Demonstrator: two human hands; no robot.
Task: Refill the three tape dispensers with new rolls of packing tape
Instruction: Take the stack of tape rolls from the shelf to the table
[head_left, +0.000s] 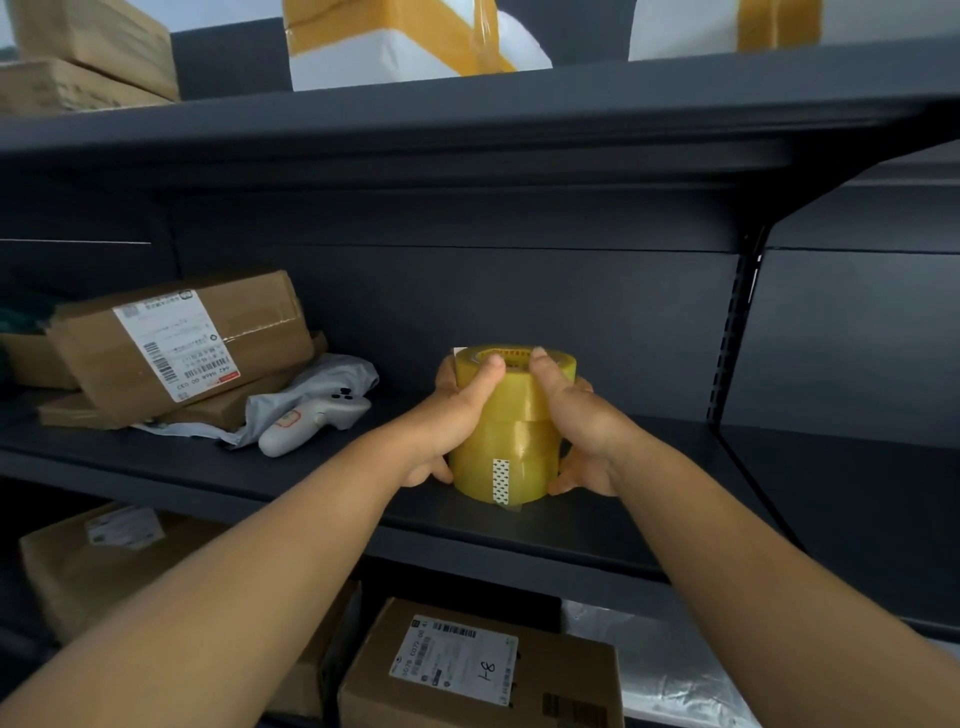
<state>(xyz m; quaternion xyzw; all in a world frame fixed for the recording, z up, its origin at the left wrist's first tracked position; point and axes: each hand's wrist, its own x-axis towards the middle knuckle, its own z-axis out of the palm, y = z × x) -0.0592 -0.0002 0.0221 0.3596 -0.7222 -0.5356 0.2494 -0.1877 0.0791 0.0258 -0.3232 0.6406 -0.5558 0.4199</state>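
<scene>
Tape stack (511, 426): three yellow rolls, upright on the shelf (649, 499).
Left hand (452, 415): wrapped round the stack's left side.
Right hand (576, 415): wrapped round its right.
Handling: likely hefty, slick-sided; rolls could slide apart, so best supported low.

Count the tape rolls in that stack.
3, stacked upright on the middle shelf between both hands: top roll, middle roll, bottom roll. Others may be hidden.

Dark shelf (649, 431), tape stack (511, 431), cardboard parcels (182, 338), white handheld device (311, 421)
</scene>
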